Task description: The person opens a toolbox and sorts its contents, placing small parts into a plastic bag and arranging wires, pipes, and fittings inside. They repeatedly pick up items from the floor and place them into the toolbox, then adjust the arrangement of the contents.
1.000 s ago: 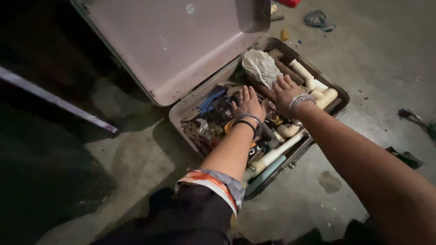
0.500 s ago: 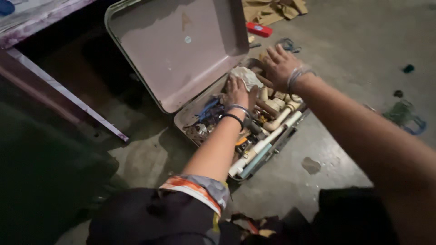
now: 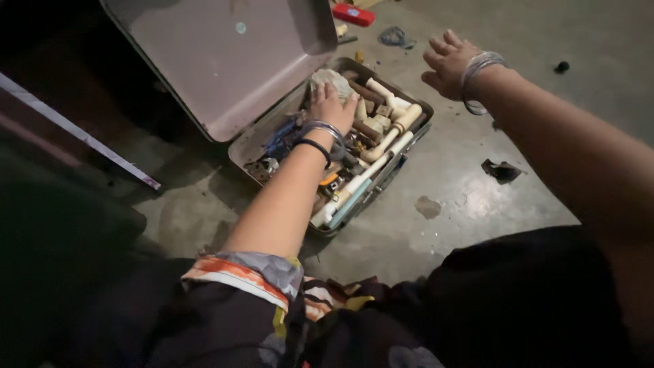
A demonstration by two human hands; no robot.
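An open metal toolbox (image 3: 415,136) lies on the concrete floor, its pinkish lid (image 3: 225,61) raised at the back. Inside are several white pipe pieces (image 3: 392,133), fittings, blue-handled tools (image 3: 283,136) and a crumpled grey cloth (image 3: 330,82). My left hand (image 3: 332,109) rests palm down inside the box, fingers on the cloth. My right hand (image 3: 449,63) hovers over the floor past the box's right corner, fingers spread and holding nothing. Both wrists wear bangles.
A red flat object (image 3: 353,14) and a tangle of blue wire (image 3: 395,37) lie on the floor behind the box. A dark scrap (image 3: 502,170) lies to the right. A pale long bar (image 3: 82,133) runs along the left.
My right hand has left the toolbox and moved out to the right over the floor. My left hand has slid farther back in the box onto the cloth.
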